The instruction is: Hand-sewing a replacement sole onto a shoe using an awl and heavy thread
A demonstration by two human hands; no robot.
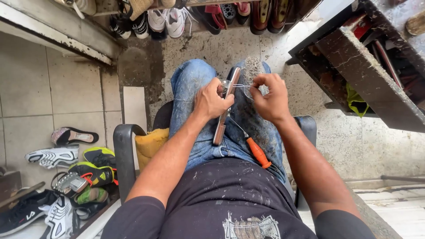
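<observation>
I sit with a narrow shoe sole (223, 110), seen edge-on, standing on my lap between my jeans-clad knees. My left hand (211, 101) grips its upper part from the left. My right hand (270, 95) is beside it on the right, fingers pinched on a thin pale thread (241, 86) that runs to the sole's top. An awl with an orange handle (258, 153) lies on my right thigh, its metal tip pointing up toward the sole.
I am on a dark armchair (124, 150) with a yellow cushion (150, 144). Several shoes and football boots (84, 175) lie on the tiled floor at left. More shoes (177, 20) line a shelf ahead. A dark stone bench (367, 79) stands at right.
</observation>
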